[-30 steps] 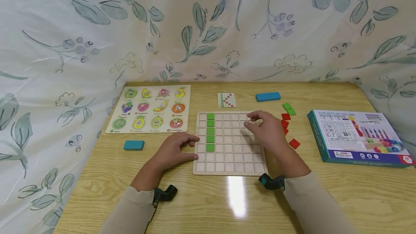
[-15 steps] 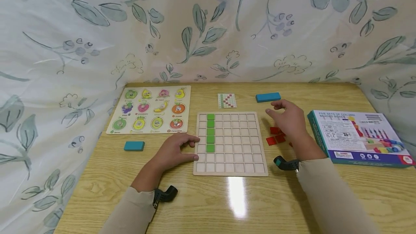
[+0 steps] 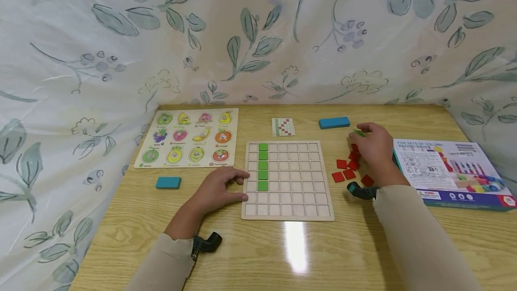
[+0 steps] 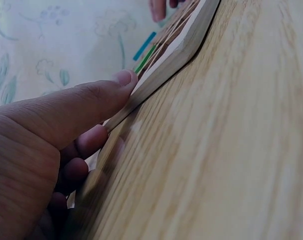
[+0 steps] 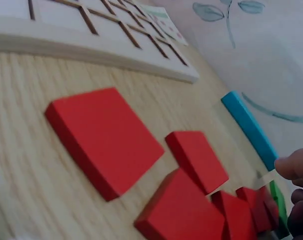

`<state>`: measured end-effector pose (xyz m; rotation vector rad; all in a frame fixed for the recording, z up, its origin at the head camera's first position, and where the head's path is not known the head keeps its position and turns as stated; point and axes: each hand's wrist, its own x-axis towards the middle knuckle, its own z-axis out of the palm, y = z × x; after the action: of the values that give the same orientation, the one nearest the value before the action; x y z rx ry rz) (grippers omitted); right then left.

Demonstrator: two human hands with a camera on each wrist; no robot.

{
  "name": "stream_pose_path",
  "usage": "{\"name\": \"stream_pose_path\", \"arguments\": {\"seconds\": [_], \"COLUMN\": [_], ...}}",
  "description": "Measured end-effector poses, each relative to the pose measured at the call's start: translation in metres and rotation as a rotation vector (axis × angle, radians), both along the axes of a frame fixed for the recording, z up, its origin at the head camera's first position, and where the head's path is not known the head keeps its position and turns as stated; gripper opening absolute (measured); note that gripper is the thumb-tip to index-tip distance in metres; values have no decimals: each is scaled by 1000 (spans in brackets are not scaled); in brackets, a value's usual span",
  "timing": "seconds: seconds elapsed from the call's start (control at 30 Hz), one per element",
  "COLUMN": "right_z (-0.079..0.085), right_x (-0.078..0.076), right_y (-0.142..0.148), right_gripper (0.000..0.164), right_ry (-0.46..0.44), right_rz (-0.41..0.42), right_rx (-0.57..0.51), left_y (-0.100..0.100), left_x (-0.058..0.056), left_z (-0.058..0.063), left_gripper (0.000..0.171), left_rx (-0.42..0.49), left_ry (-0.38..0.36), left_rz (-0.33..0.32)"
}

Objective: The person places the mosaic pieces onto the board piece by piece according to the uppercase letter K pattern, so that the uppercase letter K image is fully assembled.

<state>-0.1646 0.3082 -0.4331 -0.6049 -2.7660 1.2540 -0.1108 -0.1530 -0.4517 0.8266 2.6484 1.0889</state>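
Observation:
A wooden grid board [image 3: 291,198] lies at mid-table, with several green square tiles [image 3: 263,165] in one column. My left hand [image 3: 216,190] rests at its left edge; in the left wrist view, the thumb [image 4: 104,95] touches the rim. My right hand [image 3: 373,145] is at a loose green tile [image 3: 359,133] right of the board. Its thumb and index fingertip stand apart around that tile, which the hand partly covers. Several red square tiles [image 3: 338,177] lie loose near that hand; the right wrist view shows red tiles [image 5: 106,142] close up.
A small pattern card [image 3: 283,127] lies behind the board, and a blue block [image 3: 334,123] right of it. Another blue block [image 3: 168,182] and a fruit puzzle board [image 3: 187,145] are at left. A printed box [image 3: 452,169] stands right of the right hand.
My right hand has moved right, from over the board's upper right to the loose green tiles. The red tiles it covered now show. My left hand keeps its place.

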Motion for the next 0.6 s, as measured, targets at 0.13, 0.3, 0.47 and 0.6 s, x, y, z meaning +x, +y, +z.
{"name": "stream_pose_path", "arguments": {"seconds": [0.13,0.3,0.47,0.6], "right_z": [-4,-6,-8,-6], "right_x": [-2,-4,-5,-4], "right_y": [2,3,3,2], "right_gripper": [57,53,47,45], "right_ry": [-1,-11,-15,-14], "right_rz": [-21,-23,-20,-24], "right_rx": [6,50,70,56], "left_y": [0,1,1,1], "left_x": [0,0,-1,0], "left_z": [-2,-2,-2,-2], "left_gripper": [52,52,52,52], "left_rx": [3,5,-2,-2], "left_ry": [6,9,12,7], "left_rz": [-2,-2,-4,-4]}}
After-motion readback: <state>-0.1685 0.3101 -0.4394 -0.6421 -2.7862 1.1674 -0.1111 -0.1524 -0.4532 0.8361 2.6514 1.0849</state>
